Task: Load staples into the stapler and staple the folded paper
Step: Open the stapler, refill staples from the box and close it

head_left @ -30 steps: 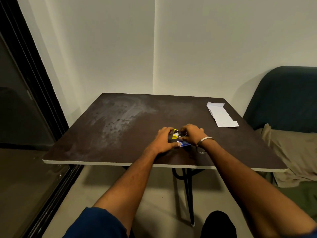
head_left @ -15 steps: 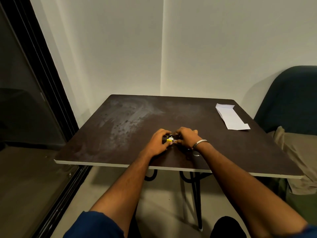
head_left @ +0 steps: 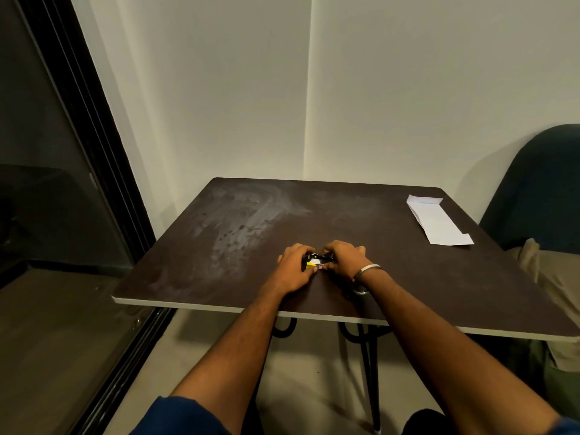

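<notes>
Loading step underway: stapler (head_left: 317, 260) sits near the table's (head_left: 219, 287) front edge, with left hand (head_left: 294, 267) and right hand (head_left: 344, 259) closed around it. Blue staple box seen a second ago is now hidden. Folded paper (head_left: 437, 221) lies untouched, far right.

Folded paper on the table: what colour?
White, seen in the head view: the paper lies at the table's far right.

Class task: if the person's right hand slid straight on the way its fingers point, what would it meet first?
Probably the small black and yellow stapler, which the right hand already touches; just beyond it, the left hand.
</notes>
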